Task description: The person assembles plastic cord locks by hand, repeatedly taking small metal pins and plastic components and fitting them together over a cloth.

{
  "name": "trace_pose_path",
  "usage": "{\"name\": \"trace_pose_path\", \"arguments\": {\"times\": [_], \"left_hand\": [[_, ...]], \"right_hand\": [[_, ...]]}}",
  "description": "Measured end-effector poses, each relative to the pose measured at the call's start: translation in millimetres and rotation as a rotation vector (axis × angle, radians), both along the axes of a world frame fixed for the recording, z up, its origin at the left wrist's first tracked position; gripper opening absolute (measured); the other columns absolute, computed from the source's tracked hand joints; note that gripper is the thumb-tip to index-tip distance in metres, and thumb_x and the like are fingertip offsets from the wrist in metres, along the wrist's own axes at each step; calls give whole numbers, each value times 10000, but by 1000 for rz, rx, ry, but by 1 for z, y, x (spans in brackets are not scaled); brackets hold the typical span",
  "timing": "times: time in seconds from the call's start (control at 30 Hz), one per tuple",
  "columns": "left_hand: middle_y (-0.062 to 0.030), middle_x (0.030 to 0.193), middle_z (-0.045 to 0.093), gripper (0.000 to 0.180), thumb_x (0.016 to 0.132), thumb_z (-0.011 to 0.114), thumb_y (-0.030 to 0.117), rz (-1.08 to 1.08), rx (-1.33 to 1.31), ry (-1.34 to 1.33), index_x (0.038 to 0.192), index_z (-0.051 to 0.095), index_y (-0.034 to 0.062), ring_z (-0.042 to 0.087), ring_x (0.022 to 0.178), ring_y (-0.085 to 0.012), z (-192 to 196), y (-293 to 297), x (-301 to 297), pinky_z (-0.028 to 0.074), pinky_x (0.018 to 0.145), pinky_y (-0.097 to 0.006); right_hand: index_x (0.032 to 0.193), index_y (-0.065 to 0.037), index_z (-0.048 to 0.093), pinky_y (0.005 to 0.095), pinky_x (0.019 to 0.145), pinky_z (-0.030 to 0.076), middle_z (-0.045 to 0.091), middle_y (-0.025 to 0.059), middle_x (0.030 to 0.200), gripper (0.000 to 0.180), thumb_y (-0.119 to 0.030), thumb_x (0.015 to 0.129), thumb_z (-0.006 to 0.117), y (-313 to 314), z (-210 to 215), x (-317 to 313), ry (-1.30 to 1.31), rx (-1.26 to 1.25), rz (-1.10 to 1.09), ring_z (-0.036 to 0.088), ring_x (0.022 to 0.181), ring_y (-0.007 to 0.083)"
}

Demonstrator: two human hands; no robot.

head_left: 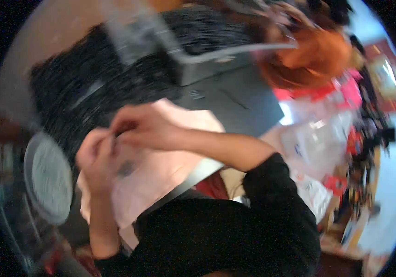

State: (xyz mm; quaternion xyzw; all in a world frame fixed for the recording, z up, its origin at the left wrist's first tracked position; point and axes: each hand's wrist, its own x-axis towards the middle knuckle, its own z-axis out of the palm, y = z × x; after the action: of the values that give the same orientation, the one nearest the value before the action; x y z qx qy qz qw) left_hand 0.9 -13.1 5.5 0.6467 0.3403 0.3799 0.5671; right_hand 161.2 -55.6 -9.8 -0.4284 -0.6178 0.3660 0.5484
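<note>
My left hand and my right hand meet over a pale pink sheet at the table's near edge. The fingers of both are curled in and pressed together at the tips. Whatever they pinch is hidden and smeared by motion; only a dark patch shows between the fingers. A small dark spot lies on the sheet just below my hands. Beyond them spreads a wide heap of black material, too blurred to name.
A clear-walled bin stands across the grey table. A round pale seat-like disc is at left. Another person in an orange top works at the far right, near clear plastic bags and a cluttered shelf.
</note>
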Motion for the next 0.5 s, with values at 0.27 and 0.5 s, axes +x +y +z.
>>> {"name": "trace_pose_path", "arguments": {"times": [0.27,0.5], "left_hand": [[8,712,471,66,879,468,16,27,-7,91,836,518,14,417,622,-50,-15,12,-1,345,567,-173],[17,681,431,91,895,462,55,-5,-94,54,817,491,21,391,613,-49,-14,3,3,315,560,-174]], "right_hand": [[816,-4,591,261,540,458,580,70,671,157,-42,668,626,5,6,4,106,56,-39,572,627,135],[768,3,605,270,531,465,594,84,659,110,-21,661,610,-2,4,3,143,57,-31,585,602,149]]}}
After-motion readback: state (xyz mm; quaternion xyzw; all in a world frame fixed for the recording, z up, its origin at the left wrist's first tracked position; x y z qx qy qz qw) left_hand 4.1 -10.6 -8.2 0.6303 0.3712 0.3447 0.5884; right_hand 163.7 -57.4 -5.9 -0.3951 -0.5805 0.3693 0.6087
